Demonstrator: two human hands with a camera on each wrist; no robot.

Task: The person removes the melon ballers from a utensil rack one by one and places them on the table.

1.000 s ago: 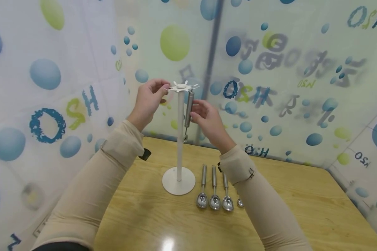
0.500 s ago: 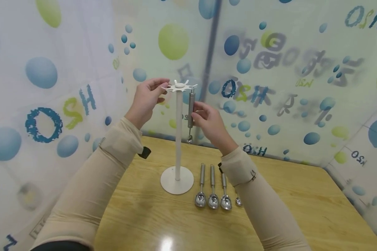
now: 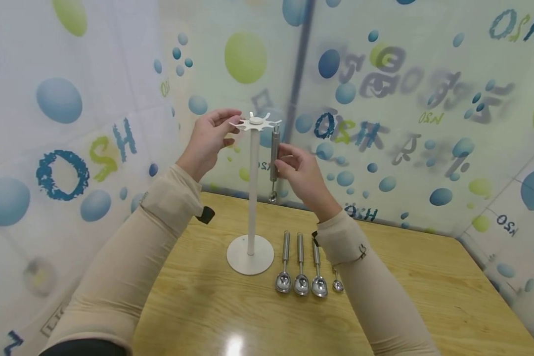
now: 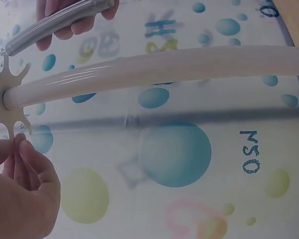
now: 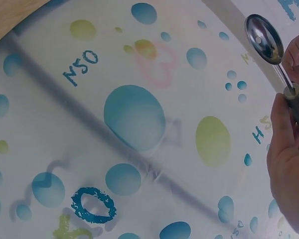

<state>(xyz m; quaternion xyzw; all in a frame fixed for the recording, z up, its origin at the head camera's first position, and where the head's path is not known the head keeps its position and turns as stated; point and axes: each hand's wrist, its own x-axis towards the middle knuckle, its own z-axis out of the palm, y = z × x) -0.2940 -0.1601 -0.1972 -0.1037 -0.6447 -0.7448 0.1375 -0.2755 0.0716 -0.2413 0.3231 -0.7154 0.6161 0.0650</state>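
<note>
A white utensil stand (image 3: 252, 193) rises from a round base, its top a star of hooked prongs. My left hand (image 3: 209, 141) pinches one prong between thumb and fingertips, also visible in the left wrist view (image 4: 27, 186). At the opposite side, a steel melon baller (image 3: 274, 155) hangs bowl-down, its handle's top end right at a prong's tip. My right hand (image 3: 300, 175) holds its handle between thumb and fingers. In the right wrist view, the small oval bowl with a hole (image 5: 264, 39) shows beyond the thumb; the top of the handle is out of frame there.
On the wooden table (image 3: 213, 306), several steel scoops lie in a row right of the base, such as a large scoop (image 3: 283, 282). A smaller scoop (image 3: 337, 285) is partly hidden by the right sleeve. A patterned curtain (image 3: 382, 148) stands close behind the table.
The melon baller has swung from a slight tilt to nearly upright and shifted a little right, away from the pole. My right hand moved with it; my left hand keeps its hold.
</note>
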